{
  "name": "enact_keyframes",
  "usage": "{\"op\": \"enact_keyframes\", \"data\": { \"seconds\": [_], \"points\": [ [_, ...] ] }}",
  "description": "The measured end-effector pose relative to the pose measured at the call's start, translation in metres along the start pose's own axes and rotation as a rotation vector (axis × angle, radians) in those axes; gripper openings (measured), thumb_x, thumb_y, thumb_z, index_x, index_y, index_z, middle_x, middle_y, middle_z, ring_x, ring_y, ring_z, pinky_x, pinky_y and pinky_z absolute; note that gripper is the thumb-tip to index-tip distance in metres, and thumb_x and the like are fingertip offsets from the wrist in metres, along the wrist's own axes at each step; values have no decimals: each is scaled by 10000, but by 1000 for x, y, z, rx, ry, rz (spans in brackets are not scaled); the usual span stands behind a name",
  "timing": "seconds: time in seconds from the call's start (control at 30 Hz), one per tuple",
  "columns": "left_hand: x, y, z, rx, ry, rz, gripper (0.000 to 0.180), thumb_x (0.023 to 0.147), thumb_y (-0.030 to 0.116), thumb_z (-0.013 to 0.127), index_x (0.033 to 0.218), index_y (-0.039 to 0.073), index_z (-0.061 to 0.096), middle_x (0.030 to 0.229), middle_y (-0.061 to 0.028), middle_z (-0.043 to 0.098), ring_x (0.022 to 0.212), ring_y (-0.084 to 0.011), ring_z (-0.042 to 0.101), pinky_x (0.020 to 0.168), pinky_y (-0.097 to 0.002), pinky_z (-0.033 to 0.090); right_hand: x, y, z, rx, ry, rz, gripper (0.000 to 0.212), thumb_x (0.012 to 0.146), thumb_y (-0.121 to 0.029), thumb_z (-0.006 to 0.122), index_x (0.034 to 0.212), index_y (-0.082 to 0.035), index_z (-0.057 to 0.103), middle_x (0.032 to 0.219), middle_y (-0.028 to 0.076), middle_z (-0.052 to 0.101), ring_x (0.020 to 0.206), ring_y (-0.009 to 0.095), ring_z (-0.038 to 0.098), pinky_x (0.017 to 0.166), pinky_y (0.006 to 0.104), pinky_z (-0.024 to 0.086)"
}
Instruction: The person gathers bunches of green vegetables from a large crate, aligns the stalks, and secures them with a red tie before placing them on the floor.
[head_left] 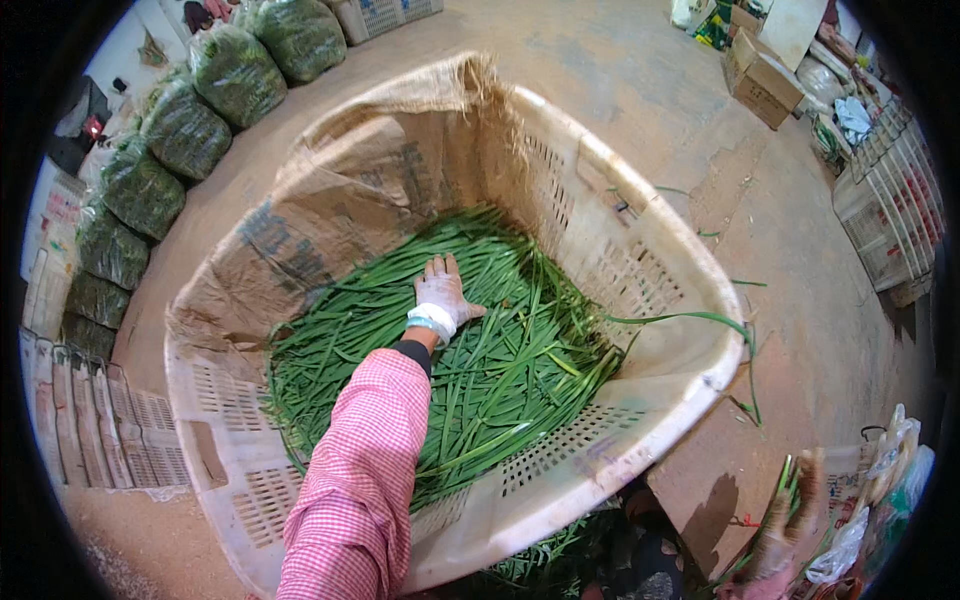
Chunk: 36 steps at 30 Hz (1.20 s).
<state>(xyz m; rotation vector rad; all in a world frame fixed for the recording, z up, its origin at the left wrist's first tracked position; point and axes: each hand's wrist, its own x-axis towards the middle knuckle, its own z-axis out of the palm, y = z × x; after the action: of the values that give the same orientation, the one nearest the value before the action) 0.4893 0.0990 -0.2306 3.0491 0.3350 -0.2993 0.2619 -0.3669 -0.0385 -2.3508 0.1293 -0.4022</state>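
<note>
My left hand (443, 298), in a thin whitish glove, lies palm down with fingers apart on a thick heap of long green leafy stalks (500, 400), which look like garlic greens. The heap fills the bottom of a large white plastic basket (640, 470). A brown woven sack (350, 170) lines its far and left walls. One long stalk hangs over the right rim. Off the basket's lower right, my right hand (785, 530) is raised, smeared by motion, with a few green stalks (788, 482) beside it; its grip is unclear.
Packed clear bags of greens (190, 125) stand in a row along the left. White crates (100, 410) sit at the lower left, others (890, 200) at the right. A cardboard box (762, 80) stands at the far right. Plastic bags (880, 500) hang at the lower right. Loose leaves lie on the floor.
</note>
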Motion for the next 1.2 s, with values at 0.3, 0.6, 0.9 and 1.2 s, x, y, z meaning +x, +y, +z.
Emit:
{"op": "enact_keyframes", "data": {
  "seconds": [0.3,0.6,0.9,1.2],
  "points": [
    [-16,-31,27,-319,136,-10,592,652,149,631,1216,43,484,1003,-163,605,951,-308,579,840,-375,461,155,-158,168,31,-704,-345,374,811,-169,564,1155,-24,564,1042,177,629,963,277,611,859,340,456],
    [-54,-64,5,-829,224,-78,669,620,239,710,1197,-10,482,1055,-192,602,955,-325,583,881,-354,451,212,-106,384,-299,-653,2,600,733,-393,654,1135,36,535,1116,243,576,1075,354,542,913,389,423],
    [-36,-122,28,-1733,9,0,450,686,-3,706,1095,-52,525,965,-84,633,814,-141,590,791,-265,478,181,-127,446,435,-1006,249,812,821,-627,469,1373,-54,304,1401,140,336,1281,270,326,1022,382,302],
    [-81,-71,9,-552,389,68,855,616,263,755,1305,-38,346,1081,-158,535,988,-295,521,885,-382,410,151,-178,464,1462,-955,644,793,836,-701,308,1268,-58,476,1221,99,546,1075,276,531,960,395,388]
  ]
}}
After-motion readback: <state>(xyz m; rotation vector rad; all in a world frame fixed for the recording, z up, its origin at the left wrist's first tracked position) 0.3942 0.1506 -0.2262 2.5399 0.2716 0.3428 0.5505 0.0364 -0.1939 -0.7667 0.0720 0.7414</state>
